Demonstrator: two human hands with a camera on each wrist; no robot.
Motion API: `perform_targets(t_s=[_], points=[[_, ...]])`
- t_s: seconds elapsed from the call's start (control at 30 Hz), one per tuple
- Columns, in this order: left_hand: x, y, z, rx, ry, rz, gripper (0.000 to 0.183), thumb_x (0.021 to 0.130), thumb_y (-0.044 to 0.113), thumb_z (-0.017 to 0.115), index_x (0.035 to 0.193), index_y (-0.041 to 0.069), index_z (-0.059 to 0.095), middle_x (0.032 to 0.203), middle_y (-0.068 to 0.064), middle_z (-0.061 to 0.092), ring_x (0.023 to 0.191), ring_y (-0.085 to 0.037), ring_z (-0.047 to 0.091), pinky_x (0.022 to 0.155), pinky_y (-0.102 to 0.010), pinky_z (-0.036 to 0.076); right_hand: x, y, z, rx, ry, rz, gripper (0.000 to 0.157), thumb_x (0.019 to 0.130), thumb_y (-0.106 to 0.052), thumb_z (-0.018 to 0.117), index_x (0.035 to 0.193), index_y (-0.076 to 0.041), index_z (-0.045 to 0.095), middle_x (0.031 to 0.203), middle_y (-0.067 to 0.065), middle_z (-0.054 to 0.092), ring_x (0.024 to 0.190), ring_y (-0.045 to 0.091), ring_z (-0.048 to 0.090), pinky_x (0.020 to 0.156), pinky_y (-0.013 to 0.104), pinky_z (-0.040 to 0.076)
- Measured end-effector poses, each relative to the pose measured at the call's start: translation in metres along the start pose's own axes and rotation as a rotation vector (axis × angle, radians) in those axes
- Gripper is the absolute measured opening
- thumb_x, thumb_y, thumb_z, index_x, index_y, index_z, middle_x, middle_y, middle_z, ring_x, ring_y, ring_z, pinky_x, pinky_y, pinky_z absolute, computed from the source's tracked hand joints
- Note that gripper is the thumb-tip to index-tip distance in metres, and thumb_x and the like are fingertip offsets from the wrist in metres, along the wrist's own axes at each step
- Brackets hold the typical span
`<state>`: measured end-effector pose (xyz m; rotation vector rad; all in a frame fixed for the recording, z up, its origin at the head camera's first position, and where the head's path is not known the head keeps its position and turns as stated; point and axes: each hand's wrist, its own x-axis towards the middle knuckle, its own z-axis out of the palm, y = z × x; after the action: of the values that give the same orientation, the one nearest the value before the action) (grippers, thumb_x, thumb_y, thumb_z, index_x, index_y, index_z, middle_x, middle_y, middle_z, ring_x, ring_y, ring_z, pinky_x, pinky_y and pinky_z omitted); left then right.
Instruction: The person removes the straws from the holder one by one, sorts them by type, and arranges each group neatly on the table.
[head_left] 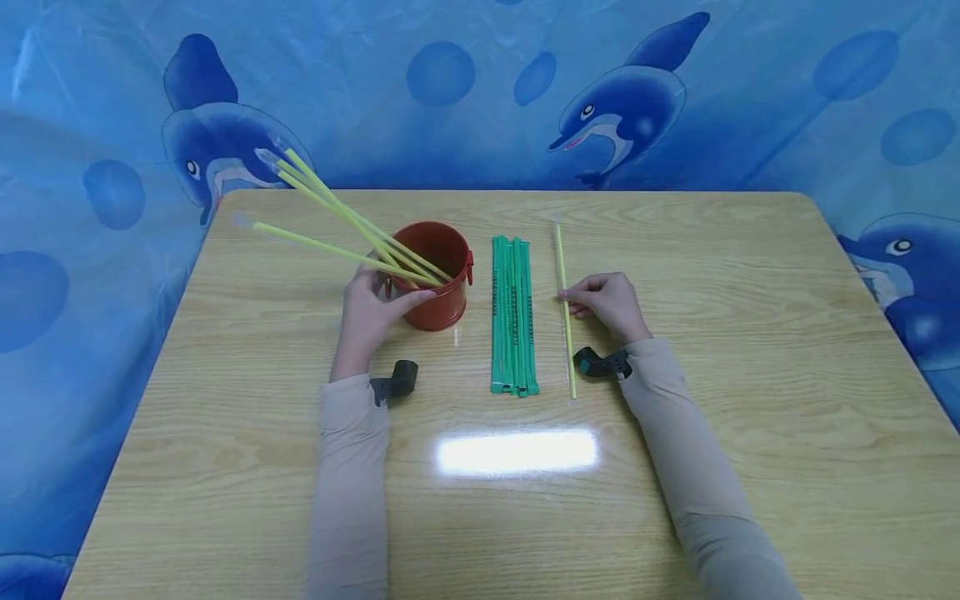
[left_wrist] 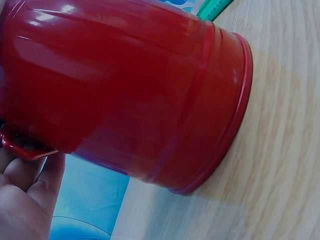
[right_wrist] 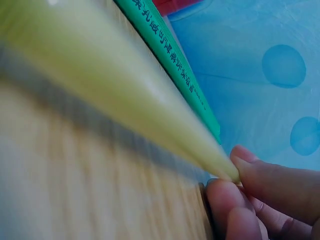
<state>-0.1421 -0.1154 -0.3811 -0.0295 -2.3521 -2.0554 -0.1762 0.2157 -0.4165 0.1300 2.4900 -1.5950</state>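
A small red bucket (head_left: 438, 312) stands left of the table's middle, several yellow straws (head_left: 330, 200) in clear wrappers leaning out of it to the left. My left hand (head_left: 367, 312) grips the bucket at its left side, thumb along the front near the rim. In the left wrist view, fingers show beside the bucket's small side handle (left_wrist: 22, 149). My right hand (head_left: 611, 304) pinches a single wrapped yellow straw (head_left: 560, 258) near its middle, between thumb and fingers. That straw points away from me, close over the table.
Between the hands lies a row of green-wrapped straws (head_left: 513, 317) with dark print, side by side on the wooden table (head_left: 225, 467). Behind the table hangs a blue sheet (head_left: 360, 100) with dolphins. A camera sits on each wrist.
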Motion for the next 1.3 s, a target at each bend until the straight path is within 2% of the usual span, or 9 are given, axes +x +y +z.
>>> perform_targets(t_s=[0.37,0.67,1.3], points=[[-0.0004,-0.0011,-0.0005,-0.020,0.002,0.024,0.075,0.073,0.018,0.083,0.138,0.015,0.046,0.136,-0.002,0.048,0.133,-0.019,0.037,0.107,-0.036,0.034,0.0003,0.0004,0.0024,0.007,0.028,-0.018,0.019,0.083,-0.013,0.073,0.085,0.006,0.070,0.067,0.001,0.067,0.056,0.008,0.062,0.054,0.019,0.054],[-0.0009,-0.0014,-0.0008,0.000,0.001,0.007,0.076,0.073,0.020,0.083,0.139,0.016,0.045,0.137,-0.002,0.047,0.133,-0.020,0.037,0.107,-0.037,0.035,0.0011,-0.0004,0.0012,-0.023,0.019,0.017,0.030,0.084,-0.015,0.072,0.095,0.013,0.067,0.070,0.001,0.067,0.057,0.005,0.061,0.056,0.019,0.055],[0.0007,-0.0017,-0.0007,0.005,0.001,0.014,0.076,0.073,0.020,0.083,0.139,0.015,0.045,0.137,-0.003,0.047,0.133,-0.021,0.037,0.108,-0.038,0.034,0.0014,0.0021,0.0015,-0.035,0.024,0.000,0.024,0.085,-0.014,0.071,0.090,0.009,0.068,0.067,-0.001,0.066,0.056,0.006,0.061,0.056,0.020,0.055]])
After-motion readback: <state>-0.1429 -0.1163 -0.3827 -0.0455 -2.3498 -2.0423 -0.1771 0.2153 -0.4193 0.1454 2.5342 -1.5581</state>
